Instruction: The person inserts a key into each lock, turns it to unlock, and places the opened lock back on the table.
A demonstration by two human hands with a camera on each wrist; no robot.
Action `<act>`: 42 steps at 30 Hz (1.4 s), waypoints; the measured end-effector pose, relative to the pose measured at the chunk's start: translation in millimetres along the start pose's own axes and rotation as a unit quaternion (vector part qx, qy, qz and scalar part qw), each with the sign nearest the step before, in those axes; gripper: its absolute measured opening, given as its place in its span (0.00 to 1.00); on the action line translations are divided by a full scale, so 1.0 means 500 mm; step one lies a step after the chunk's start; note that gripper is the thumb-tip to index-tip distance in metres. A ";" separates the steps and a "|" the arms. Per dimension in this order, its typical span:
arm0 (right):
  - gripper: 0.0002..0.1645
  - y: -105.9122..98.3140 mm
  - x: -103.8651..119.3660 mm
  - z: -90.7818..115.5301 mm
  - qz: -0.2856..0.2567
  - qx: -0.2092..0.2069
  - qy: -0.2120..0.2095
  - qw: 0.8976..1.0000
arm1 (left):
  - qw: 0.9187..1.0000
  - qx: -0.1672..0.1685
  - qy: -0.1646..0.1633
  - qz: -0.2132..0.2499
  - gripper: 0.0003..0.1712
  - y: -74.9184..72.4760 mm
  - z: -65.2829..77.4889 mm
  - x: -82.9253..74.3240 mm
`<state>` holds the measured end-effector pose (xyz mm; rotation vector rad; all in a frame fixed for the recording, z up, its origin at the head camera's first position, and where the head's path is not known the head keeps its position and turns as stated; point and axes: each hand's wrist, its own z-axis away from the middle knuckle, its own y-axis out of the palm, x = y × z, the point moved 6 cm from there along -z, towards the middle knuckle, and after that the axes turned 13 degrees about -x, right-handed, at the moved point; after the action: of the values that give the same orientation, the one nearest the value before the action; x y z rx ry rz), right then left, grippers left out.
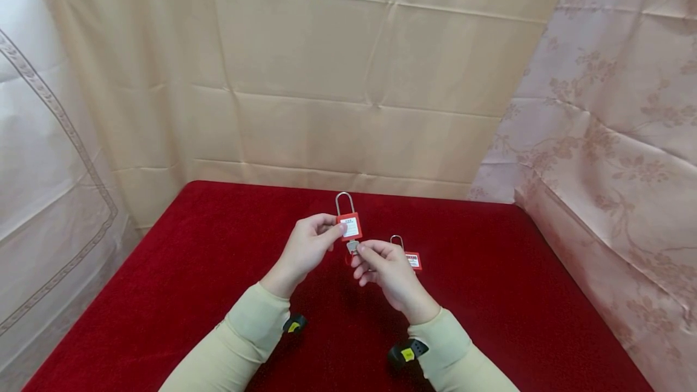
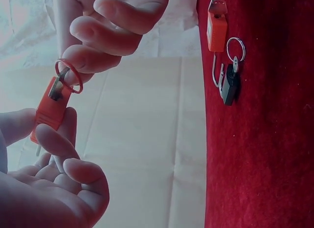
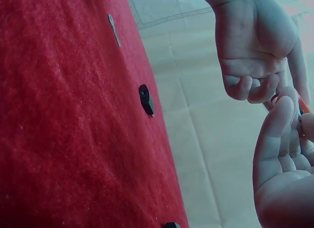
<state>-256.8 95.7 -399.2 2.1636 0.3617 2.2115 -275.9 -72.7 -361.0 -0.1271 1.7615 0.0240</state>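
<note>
Txt on lbls (image 1: pixel 350 227) of held padlock (image 1: pixel 359 230) & 2nd padlock (image 1: pixel 414 261) too sm. to read.

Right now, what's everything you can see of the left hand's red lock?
The padlock has a red, plastic-looking body, a white label and a silvery, metal-looking shackle pointing away from the person. The left hand pinches it above the red cloth; the right hand's key meets its lower end. Whether it's locked, I can't tell.

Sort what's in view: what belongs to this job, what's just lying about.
Job:
red padlock in left hand
key in right hand

Apparently lying about:
second padlock on red cloth
black piece, metal ring near it
thin metal piece, identity unclear
</note>
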 end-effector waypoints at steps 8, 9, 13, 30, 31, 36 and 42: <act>0.11 0.005 -0.008 0.000 -0.036 0.019 0.022 0.999 | 1.000 0.008 -0.007 0.007 0.13 0.003 0.000 0.005; 0.11 0.005 -0.009 0.001 -0.042 0.024 0.027 0.998 | 1.000 0.009 -0.008 0.007 0.13 0.004 0.000 0.005; 0.13 0.010 -0.012 0.004 -0.077 0.057 0.051 0.994 | 1.000 0.017 -0.018 0.014 0.13 0.006 0.003 0.004; 0.16 0.024 -0.023 0.010 -0.117 0.125 0.098 0.980 | 0.999 0.032 -0.030 0.016 0.12 0.014 0.007 0.005; 0.16 0.022 -0.024 0.009 -0.108 0.119 0.095 0.982 | 0.999 0.031 -0.029 0.018 0.12 0.013 0.007 0.005; 0.14 0.008 -0.026 -0.001 -0.036 0.070 0.076 0.994 | 0.999 0.023 -0.018 0.017 0.12 0.009 0.004 0.002; 0.17 -0.015 -0.011 -0.012 0.042 0.010 0.034 0.999 | 1.000 0.016 -0.017 0.007 0.12 0.001 0.002 -0.002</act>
<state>-263.5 101.4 -405.9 2.1566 0.3034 2.3396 -274.7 -72.2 -360.1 -0.0896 1.7272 0.0082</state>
